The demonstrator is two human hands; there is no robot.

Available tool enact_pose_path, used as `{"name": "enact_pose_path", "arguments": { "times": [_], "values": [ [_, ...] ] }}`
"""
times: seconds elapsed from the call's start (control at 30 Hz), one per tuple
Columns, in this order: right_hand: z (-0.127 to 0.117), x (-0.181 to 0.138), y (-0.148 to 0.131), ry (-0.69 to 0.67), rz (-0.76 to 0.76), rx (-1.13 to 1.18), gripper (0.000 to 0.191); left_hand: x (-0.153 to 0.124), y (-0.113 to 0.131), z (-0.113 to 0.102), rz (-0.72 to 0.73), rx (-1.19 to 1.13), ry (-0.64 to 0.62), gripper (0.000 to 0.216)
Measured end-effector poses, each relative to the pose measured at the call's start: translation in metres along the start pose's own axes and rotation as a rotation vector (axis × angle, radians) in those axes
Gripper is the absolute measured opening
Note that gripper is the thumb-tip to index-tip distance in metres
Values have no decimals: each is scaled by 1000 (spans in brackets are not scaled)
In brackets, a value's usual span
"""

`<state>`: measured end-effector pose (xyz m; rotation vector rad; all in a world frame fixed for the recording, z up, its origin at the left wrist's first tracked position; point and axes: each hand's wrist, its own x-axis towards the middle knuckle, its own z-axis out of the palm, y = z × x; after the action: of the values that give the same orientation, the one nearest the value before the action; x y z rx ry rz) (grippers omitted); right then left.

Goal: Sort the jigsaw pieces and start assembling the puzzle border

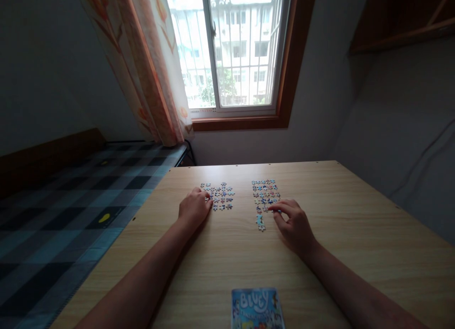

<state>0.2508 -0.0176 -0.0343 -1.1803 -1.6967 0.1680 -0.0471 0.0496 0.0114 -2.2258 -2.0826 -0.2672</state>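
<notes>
Two groups of small colourful jigsaw pieces lie on the wooden table (355,234). My left hand (194,208) rests knuckles up at the left edge of the left group of pieces (219,196), fingers curled onto the nearest ones. My right hand (294,223) is at the lower right of the right group of pieces (265,195), thumb and forefinger pinched together on a piece there. A short column of joined pieces (260,222) lies just left of that hand.
A blue puzzle box (257,308) lies at the table's near edge. A bed with a dark checked cover (71,210) runs along the left. Behind the table are a window (234,49) and a flowered curtain (149,68). A wooden shelf (401,21) hangs upper right.
</notes>
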Motion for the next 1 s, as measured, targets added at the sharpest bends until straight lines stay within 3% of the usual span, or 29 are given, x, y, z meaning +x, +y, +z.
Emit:
{"name": "enact_pose_path", "arguments": {
  "times": [0.4, 0.6, 0.7, 0.8, 0.9, 1.0],
  "values": [
    [0, 0, -1, -7, -3, 3, 20, 0, 1, 1, -7, -61, 38, 20],
    [1, -1, 1, -6, 0, 7, 20, 5, -4, 3, -86, -237, 12, 17],
    [1, -1, 2, -4, 0, 5, 21, 11, -9, -4, -131, -380, -28, 19],
    [1, -1, 2, 2, 2, 6, 20, 14, -9, -20, -126, -447, 7, 21],
    [1, -1, 3, 9, 10, 9, 20, 7, 6, -37, -63, -462, 65, 21],
    [2, -1, 3, 6, 15, 12, 19, -16, 38, -39, 110, -523, -55, 18]
  ]
}}
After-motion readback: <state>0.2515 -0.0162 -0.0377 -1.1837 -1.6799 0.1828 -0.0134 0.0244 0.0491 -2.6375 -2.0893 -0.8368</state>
